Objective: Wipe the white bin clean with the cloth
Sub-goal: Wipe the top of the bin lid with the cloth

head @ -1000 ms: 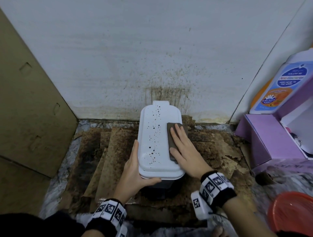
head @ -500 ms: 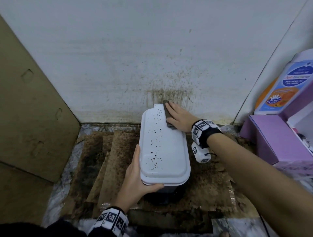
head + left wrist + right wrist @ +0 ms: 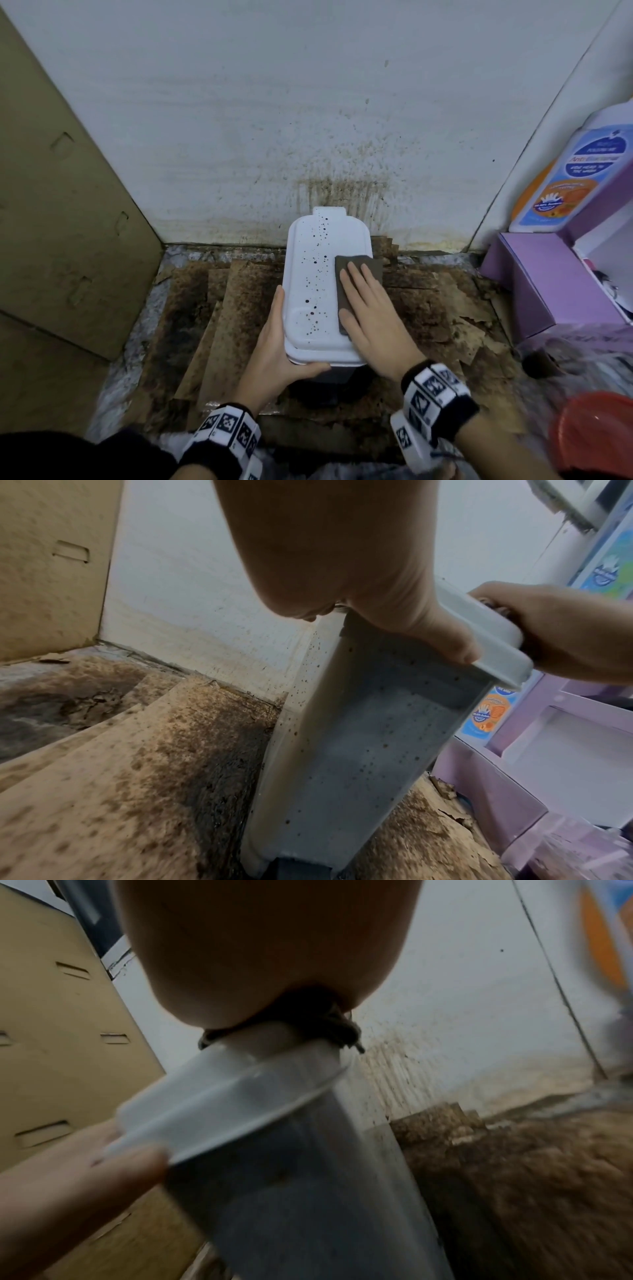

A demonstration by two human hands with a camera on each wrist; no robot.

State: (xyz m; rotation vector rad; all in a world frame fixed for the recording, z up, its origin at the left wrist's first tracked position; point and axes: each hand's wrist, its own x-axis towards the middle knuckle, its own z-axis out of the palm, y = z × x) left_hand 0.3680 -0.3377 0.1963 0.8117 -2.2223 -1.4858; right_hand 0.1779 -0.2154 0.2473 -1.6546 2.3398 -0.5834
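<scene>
The right hand (image 3: 375,315) lies flat, pressing the cloth (image 3: 356,274) on the white bin (image 3: 318,291) lid at 3 o'clock. The left hand (image 3: 277,353) grips the lid edge at 7 o'clock. Only the left wrist view shows the spotted bin side (image 3: 359,737).

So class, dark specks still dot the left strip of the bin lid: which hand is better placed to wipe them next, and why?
The right hand. It lies flat on the cloth, beside the specks on the white bin lid. The left hand grips the lid's near-left edge, probably steadying it.
</scene>
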